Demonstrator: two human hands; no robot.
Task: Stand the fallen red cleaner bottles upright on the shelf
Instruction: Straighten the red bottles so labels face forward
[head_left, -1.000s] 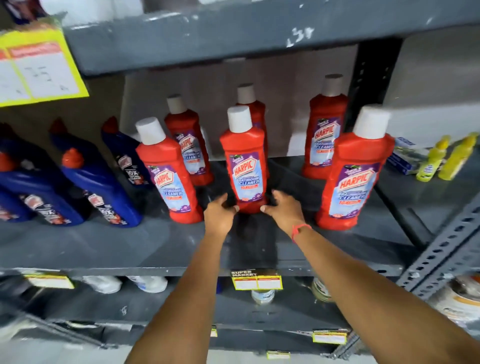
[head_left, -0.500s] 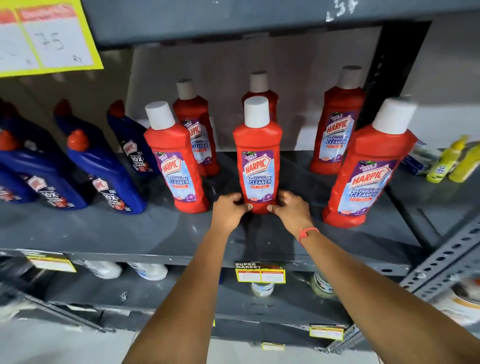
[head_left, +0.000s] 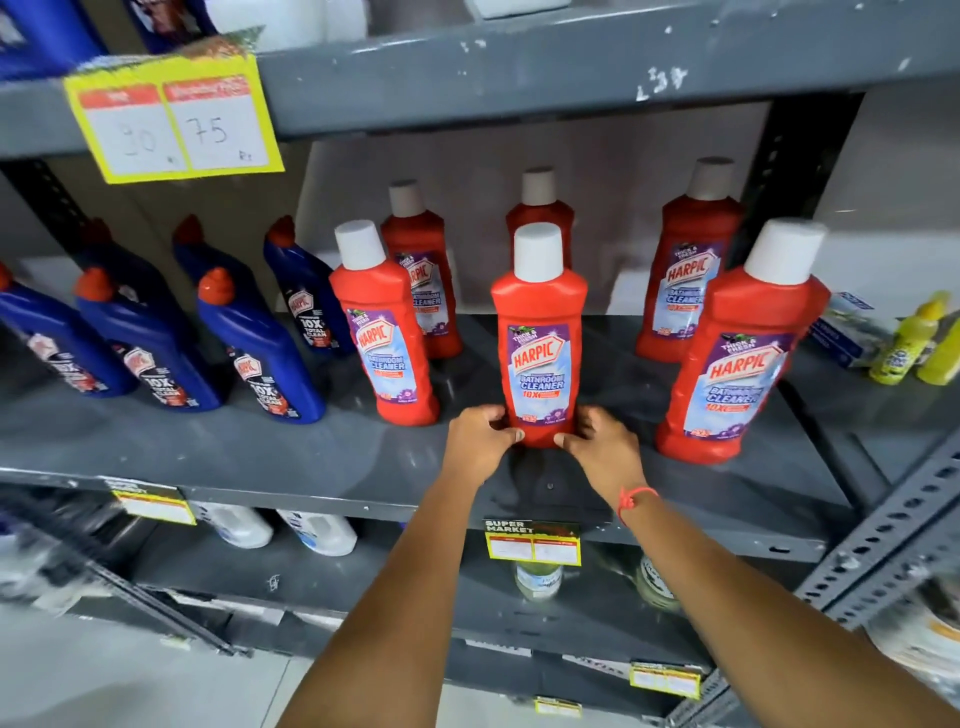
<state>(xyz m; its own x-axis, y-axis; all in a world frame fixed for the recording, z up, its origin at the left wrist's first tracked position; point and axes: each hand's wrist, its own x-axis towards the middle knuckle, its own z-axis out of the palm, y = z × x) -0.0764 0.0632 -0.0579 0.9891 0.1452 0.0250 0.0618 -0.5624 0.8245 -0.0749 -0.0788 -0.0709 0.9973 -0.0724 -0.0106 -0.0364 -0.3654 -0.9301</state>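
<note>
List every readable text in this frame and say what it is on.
"HARPIC BATHROOM CLEANER 10X": held red bottle, between left hand and right hand.
"10X TOTAL CLEAN": blue bottles.
"30", "75": yellow price card.
"SUPER MARKET": shelf-edge tag.
Yellow bottles' labels: too blurred.

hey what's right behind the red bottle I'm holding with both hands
Another red bottle stands directly behind the held bottle. Only its white cap and shoulders show; its label and base are hidden.

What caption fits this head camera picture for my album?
Both hands, left hand and right hand, steady an upright red cleaner bottle on the grey shelf.
</note>
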